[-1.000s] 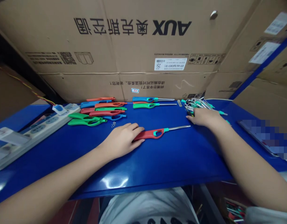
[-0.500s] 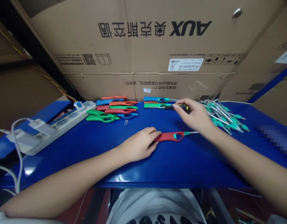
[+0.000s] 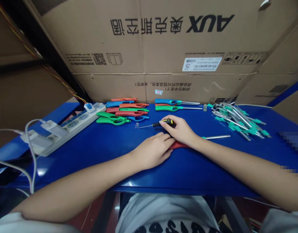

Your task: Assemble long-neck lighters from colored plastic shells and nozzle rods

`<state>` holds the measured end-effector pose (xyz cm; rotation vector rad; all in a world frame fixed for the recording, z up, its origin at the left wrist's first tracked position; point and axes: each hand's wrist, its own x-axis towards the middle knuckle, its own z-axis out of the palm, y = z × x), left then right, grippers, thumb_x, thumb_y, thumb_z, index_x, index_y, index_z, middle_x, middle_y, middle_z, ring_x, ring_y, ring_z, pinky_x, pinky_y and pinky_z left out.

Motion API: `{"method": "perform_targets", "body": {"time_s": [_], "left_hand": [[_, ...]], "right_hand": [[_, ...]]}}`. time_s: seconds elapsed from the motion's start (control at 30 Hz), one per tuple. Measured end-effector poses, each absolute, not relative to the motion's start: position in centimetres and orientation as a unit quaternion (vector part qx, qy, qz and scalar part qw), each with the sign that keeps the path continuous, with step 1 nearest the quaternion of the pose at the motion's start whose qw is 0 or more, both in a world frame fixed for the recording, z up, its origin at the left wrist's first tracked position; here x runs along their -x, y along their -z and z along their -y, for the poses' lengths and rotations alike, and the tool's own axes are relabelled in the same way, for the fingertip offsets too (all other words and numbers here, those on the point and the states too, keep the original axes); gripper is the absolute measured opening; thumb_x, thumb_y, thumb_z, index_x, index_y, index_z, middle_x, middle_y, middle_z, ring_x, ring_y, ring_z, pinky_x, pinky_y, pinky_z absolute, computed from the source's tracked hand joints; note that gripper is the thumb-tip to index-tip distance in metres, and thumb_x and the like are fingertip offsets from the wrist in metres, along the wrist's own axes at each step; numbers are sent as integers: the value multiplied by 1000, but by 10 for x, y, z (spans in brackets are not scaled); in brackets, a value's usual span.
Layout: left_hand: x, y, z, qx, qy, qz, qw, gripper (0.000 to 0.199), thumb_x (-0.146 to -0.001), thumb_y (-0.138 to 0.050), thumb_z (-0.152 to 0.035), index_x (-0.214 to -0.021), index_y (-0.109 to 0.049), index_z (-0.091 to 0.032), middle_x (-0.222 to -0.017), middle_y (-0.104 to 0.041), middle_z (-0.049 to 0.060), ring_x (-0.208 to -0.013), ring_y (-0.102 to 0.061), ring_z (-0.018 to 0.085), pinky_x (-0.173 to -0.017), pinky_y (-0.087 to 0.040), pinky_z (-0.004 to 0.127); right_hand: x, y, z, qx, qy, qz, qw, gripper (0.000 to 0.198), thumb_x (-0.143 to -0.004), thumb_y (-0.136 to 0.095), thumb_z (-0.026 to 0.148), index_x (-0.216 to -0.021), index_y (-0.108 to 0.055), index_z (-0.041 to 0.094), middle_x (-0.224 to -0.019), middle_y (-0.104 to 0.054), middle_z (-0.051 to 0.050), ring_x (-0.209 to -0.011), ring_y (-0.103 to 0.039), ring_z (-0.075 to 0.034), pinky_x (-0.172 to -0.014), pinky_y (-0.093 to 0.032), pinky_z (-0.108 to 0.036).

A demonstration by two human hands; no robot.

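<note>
My left hand is closed round the handle end of a red long-nosed lighter lying on the blue table. The lighter's metal tube points right; its trigger part is hidden behind my right hand. That hand pinches a black and yellow screwdriver, whose thin shaft points left. The shaft's tip is at a small pile of screws. Behind, two or more lighters with tubes, among them a green lighter and a blue lighter, lie side by side.
Several coloured lighter handles without tubes lie at back left, by a white power strip with plugs and cables. At back right is a heap of metal tubes with teal ends. A cardboard box stands behind the blue table.
My right hand has brought the screwdriver left and nearer, from above the green lighter to the screws. My left hand still holds the red lighter. The view has shifted slightly.
</note>
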<state>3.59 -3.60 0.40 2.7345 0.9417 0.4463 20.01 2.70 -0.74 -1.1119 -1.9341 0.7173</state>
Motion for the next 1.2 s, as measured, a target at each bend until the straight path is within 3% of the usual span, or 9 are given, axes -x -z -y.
{"method": "perform_targets", "body": {"time_s": [0.4,0.5,0.6,0.67,0.73,0.83,1.03,1.2], "left_hand": [[-36,-7,35,-932,-150,-316,93,29,-97,-56,-19,-125,-63,-13,-125,-67,13,-121,-57,28,-106,-50,43],[-35,-6,35,-931,-146,-319,101,29,-97,-55,-20,-124,-63,-13,-120,-68,13,-115,-60,28,-102,-52,43],[-34,-3,34,-928,-151,-321,116,29,-98,-54,-22,-124,-63,-13,-116,-68,13,-110,-62,27,-97,-54,41],[-34,-1,33,-925,-161,-320,126,30,-99,-53,-23,-126,-62,-13,-117,-68,13,-110,-63,26,-97,-54,39],[-34,2,32,-923,-175,-317,131,31,-99,-54,-22,-128,-61,-13,-118,-68,13,-111,-63,26,-98,-53,39],[-35,6,29,-919,-199,-309,140,33,-97,-57,-20,-129,-60,-13,-119,-68,13,-111,-63,25,-100,-52,39],[-34,11,22,-887,-255,-335,188,39,-88,-66,-15,-127,-63,-14,-122,-70,13,-113,-65,25,-101,-54,42],[-36,7,20,-797,-378,-389,266,41,-84,-75,-30,-122,-68,-17,-122,-72,10,-110,-69,25,-99,-56,41]], "right_hand": [[-199,7,-32,423,-308,762,383,27,-91,-61,45,-94,-69,20,-94,-73,-4,-87,-65,-20,-81,-49,-34],[-197,5,-32,424,-330,731,420,28,-88,-64,48,-91,-70,20,-92,-73,-4,-85,-64,-19,-80,-50,-33],[-199,-4,-29,439,-387,655,478,33,-83,-70,53,-87,-69,20,-70,-63,0,-63,-54,-14,-59,-45,-28],[-203,-13,-26,442,-457,575,515,37,-78,-75,55,-80,-63,21,-57,-46,6,-49,-39,-10,-44,-32,-24],[-210,-21,-25,427,-516,498,551,44,-72,-81,55,-73,-53,21,-56,-37,8,-45,-33,-7,-40,-25,-22],[-225,-32,-26,402,-537,434,601,51,-67,-85,55,-73,-48,22,-61,-41,8,-47,-37,-6,-39,-29,-20],[-249,-38,-37,399,-507,459,611,49,-76,-71,68,-80,-54,22,-69,-53,6,-47,-45,-6,-40,-38,-20],[-251,-37,-39,386,-527,441,615,46,-75,-75,64,-78,-57,21,-68,-57,5,-46,-48,-5,-40,-41,-19]]}}
